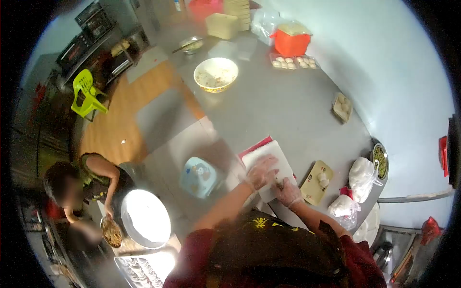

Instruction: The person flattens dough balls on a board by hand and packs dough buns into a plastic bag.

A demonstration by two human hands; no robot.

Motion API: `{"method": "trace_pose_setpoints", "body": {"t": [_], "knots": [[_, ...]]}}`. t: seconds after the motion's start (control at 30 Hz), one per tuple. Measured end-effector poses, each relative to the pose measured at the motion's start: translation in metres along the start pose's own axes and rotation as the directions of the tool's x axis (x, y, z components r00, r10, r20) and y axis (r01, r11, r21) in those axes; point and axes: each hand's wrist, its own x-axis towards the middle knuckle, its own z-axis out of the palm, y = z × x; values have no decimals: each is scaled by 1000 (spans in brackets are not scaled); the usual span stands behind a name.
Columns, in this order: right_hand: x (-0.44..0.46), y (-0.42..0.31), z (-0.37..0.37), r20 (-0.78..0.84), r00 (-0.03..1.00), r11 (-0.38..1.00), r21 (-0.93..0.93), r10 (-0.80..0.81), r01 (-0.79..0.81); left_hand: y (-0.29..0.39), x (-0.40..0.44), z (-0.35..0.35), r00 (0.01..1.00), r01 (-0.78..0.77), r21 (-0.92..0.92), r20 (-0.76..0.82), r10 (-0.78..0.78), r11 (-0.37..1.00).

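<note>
A white board (pixel 283 161) lies on the grey table, with a red edge showing under its far left side. My left hand (pixel 262 172), in a clear plastic glove, rests on the board with its fingers stretched out. Close beside it, my right hand (pixel 289 193), gloved too, is closed at the board's right edge. A small dark patch shows between the two hands; what it is I cannot make out. Right of my right hand is a yellowish tray (pixel 314 188) with a small white lump (pixel 323 180) on it.
White plastic bags (pixel 362 180) and a bowl of green filling (pixel 381 162) stand at the right. A large bowl (pixel 216 75), packed white buns (pixel 284 63) and an orange container (pixel 292 42) sit farther back. A blue stool (pixel 198 177) and a co-worker (pixel 98 180) are at the left.
</note>
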Motion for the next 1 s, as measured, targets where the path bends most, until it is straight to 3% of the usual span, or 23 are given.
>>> {"method": "trace_pose_setpoints", "body": {"t": [0.03, 0.1, 0.13, 0.17, 0.23, 0.27, 0.33, 0.37, 0.4, 0.43, 0.47, 0.5, 0.53, 0.6, 0.67, 0.7, 0.73, 0.77, 0.8, 0.87, 0.93, 0.97, 1.0], "knots": [[-1, -9, -12, 66, 997, 1000, -7, 28, -27, 16, -10, -37, 958, 61, -188, 286, -4, 980], [-3, -12, -16, 133, 990, 999, -21, 43, -40, 43, -42, -23, 836, 247, -355, 549, -12, 902], [0, -7, -9, 119, 991, 998, 3, 67, -68, 59, -66, 14, 826, 321, -363, 559, -71, 875], [2, -2, -1, 106, 990, 995, 28, 95, -99, 77, -72, 9, 827, 327, -361, 557, -79, 873], [6, 5, 12, 104, 992, 991, 108, 73, -84, 115, -78, -14, 979, 62, -96, 202, -41, 993], [10, 8, 14, 92, 994, 979, 189, 53, -70, 116, -81, -11, 979, 68, -95, 197, -48, 993], [2, -8, -4, 146, 988, 978, 190, 54, -82, 116, -81, -16, 998, 56, -185, 1, -56, 981], [13, 5, 9, 175, 984, 972, 228, 14, -55, 117, -81, -19, 998, 59, -183, -2, -60, 981], [16, 7, 8, 200, 979, 964, 266, -28, -27, 125, -73, -44, 938, 331, -399, 243, -249, 855], [19, 12, 5, 198, 980, 965, 261, -35, -19, 123, -75, -38, 877, 461, -478, 376, -300, 747], [23, 17, 0, 150, 967, 978, 18, -207, 206, 122, -78, -32, 794, 593, -515, 501, -343, 619], [23, 16, -8, 145, 915, 886, -232, -376, 401, 106, -93, 11, 929, 311, -322, 302, -215, 894], [13, 2, -25, 143, 915, 884, -237, -378, 402, 98, -99, 35, 990, 3, -26, 142, 1, 1000], [-28, -55, -75, 53, 999, 994, -112, 1, 5, 95, -98, 25, 979, 9, -68, 205, 5, 998], [-38, -78, -93, 87, 996, 978, -207, -10, 28, 92, -105, 19, 960, 14, -115, 280, 19, 993], [-37, -79, -95, 58, 998, 970, -239, -29, 43, 94, -108, 15, 912, 328, -412, 373, -171, 850], [-36, -81, -97, 29, 998, 961, -271, -50, 56, 95, -109, 11, 805, 586, -610, 514, -296, 534], [-34, -84, -101, 27, 998, 961, -270, -48, 54, 94, -105, 8, 806, 585, -610, 514, -294, 535], [-35, -90, -107, 33, 996, 952, -296, -78, 85, 98, -92, -13, 714, 606, -791, 493, -497, 87], [-33, -87, -103, 43, 993, 940, -322, -108, 116, 83, -75, -18, 546, 410, -839, 539, -641, -356], [-22, -74, -88, -83, 987, 949, -297, -139, 108, 56, -59, 3, 665, -76, -704, 491, -562, -706], [-21, -73, -88, -84, 987, 947, -303, -139, 108, 53, -52, 4, 668, -80, -702, 489, -561, -707], [-23, -78, -93, -53, 992, 953, -287, -114, 94, 59, -43, -7, 619, -181, -711, 454, -641, -679]]}}
